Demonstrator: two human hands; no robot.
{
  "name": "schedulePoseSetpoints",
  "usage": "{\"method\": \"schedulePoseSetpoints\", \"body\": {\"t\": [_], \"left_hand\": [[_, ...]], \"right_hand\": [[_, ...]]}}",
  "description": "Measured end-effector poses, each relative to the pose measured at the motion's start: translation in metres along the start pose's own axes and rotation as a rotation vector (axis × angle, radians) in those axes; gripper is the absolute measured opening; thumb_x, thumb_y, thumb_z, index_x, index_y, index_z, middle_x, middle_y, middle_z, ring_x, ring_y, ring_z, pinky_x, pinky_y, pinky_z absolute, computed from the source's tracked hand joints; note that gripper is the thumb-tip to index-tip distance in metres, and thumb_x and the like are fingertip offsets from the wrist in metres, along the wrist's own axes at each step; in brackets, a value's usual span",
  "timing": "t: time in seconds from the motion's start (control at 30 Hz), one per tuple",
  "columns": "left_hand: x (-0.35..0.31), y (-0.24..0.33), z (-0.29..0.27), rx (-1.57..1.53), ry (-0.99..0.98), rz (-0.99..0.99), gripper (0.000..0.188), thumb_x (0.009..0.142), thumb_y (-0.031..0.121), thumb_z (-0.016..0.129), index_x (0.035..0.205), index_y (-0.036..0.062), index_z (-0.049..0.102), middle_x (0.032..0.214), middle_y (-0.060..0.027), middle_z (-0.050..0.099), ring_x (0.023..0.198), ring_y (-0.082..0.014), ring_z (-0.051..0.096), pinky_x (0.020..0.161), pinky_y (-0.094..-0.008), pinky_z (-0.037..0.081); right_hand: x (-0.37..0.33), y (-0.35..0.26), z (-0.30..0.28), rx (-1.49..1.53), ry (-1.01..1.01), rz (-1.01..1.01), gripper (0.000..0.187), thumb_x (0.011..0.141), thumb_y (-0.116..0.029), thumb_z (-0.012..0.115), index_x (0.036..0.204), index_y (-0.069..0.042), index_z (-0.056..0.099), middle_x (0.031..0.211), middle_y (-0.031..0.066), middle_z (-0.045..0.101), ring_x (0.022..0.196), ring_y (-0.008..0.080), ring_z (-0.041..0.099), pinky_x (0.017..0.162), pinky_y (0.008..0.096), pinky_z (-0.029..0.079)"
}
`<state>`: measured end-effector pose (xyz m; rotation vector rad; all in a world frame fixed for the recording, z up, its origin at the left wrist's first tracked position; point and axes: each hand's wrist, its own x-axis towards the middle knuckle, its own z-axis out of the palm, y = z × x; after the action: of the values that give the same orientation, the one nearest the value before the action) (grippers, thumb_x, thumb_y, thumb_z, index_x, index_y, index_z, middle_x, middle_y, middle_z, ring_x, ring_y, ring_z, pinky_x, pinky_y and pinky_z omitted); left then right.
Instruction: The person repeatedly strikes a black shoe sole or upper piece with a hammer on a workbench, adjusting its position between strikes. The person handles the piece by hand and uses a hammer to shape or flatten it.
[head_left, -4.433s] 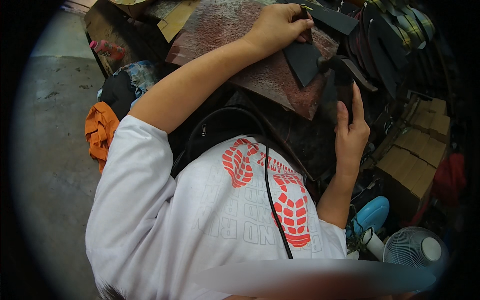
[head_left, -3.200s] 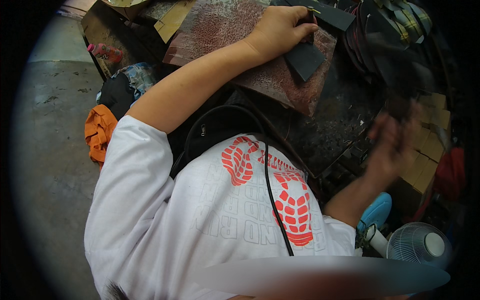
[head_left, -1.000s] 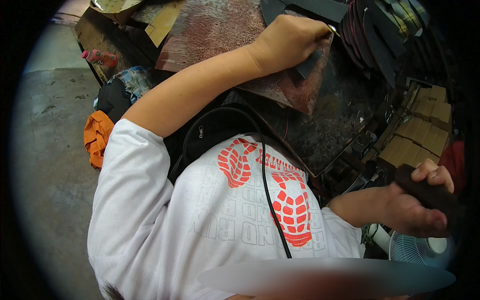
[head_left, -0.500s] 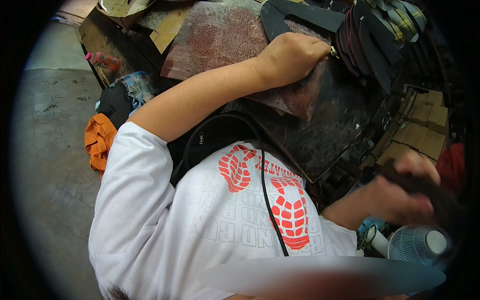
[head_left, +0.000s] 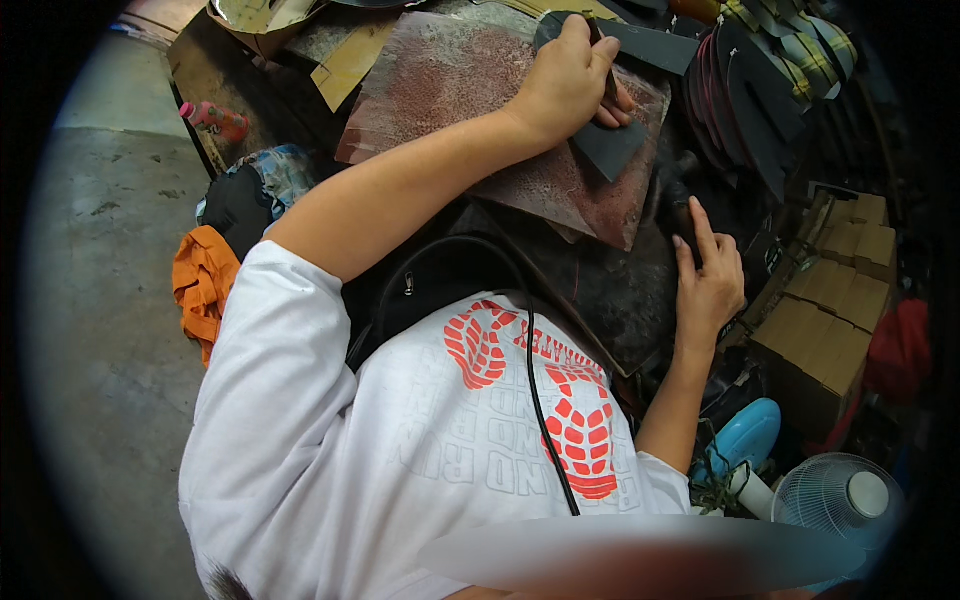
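Observation:
My left hand (head_left: 568, 88) is closed on a flat dark-grey sheet piece (head_left: 612, 150), thumb on top, over a worn reddish-brown board (head_left: 430, 85). One arm of the piece reaches right beyond the knuckles; another points down toward the board. To the right, my right hand (head_left: 712, 268) has its fingers stretched out over the dark tabletop (head_left: 620, 290). Beside its fingertips lies a dark, rod-like object (head_left: 680, 185), too dim to name. Whether the fingers touch it I cannot tell.
Stacked dark pieces with reddish edges (head_left: 735, 100) and yellow plaid pieces (head_left: 790, 45) stand at the far right. Brown boxes (head_left: 825, 300), a blue round object (head_left: 745, 437) and a fan (head_left: 835, 500) are right. A pink bottle (head_left: 215, 120) and orange cloth (head_left: 203, 280) sit left.
My right hand has come left from the far right to the table, and the dark blurred thing it held is no longer in it. My left hand has shifted up and left and turned.

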<state>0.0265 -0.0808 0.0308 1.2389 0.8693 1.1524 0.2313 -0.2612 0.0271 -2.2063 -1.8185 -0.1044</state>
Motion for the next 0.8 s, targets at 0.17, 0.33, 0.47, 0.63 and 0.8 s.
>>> {"method": "schedulePoseSetpoints", "body": {"t": [0.17,0.33,0.47,0.63,0.8], "left_hand": [[0.010,0.013,-0.017,-0.290,0.097,0.188,0.014,0.101,0.016,0.059,0.103,0.0022,0.061,0.091,-0.0063,0.068,0.080,-0.0153,0.067,0.068,-0.0279,0.053],[0.009,0.019,-0.064,0.411,0.253,0.525,0.020,0.103,0.018,0.057,0.113,0.0010,0.058,0.099,-0.0097,0.064,0.089,-0.0203,0.064,0.078,-0.0328,0.051],[0.006,0.017,-0.068,0.742,0.409,0.703,0.023,0.101,0.017,0.059,0.114,-0.0021,0.058,0.103,-0.0145,0.060,0.092,-0.0238,0.061,0.082,-0.0335,0.049],[0.011,0.011,-0.070,0.290,0.377,0.438,0.019,0.102,0.016,0.057,0.108,-0.0017,0.059,0.104,-0.0105,0.058,0.093,-0.0180,0.058,0.081,-0.0324,0.048],[0.024,-0.003,-0.079,0.114,0.478,0.430,0.018,0.101,0.020,0.056,0.103,0.0023,0.061,0.091,-0.0096,0.065,0.085,-0.0232,0.064,0.079,-0.0340,0.049]], "right_hand": [[0.033,-0.013,-0.012,0.125,0.132,-0.177,0.041,0.088,-0.028,0.074,0.127,-0.019,0.070,0.111,0.0067,0.063,0.106,0.0264,0.059,0.088,0.0386,0.051],[0.090,-0.059,0.002,0.298,0.167,-0.468,0.044,0.087,-0.032,0.073,0.127,-0.015,0.069,0.112,0.0097,0.066,0.109,0.0294,0.060,0.091,0.0398,0.049],[0.135,-0.101,0.037,0.081,0.140,-0.581,0.060,0.086,-0.050,0.070,0.137,-0.020,0.060,0.109,0.0108,0.069,0.108,0.0299,0.062,0.089,0.0433,0.049],[0.149,-0.135,0.031,0.279,0.066,-0.609,0.061,0.083,-0.043,0.075,0.138,-0.023,0.058,0.107,0.0123,0.067,0.102,0.0316,0.066,0.086,0.0449,0.052],[0.147,-0.123,-0.044,0.500,0.169,-0.462,0.049,0.083,-0.019,0.071,0.131,-0.015,0.063,0.112,0.0148,0.068,0.099,0.0308,0.068,0.089,0.0392,0.053]]}}
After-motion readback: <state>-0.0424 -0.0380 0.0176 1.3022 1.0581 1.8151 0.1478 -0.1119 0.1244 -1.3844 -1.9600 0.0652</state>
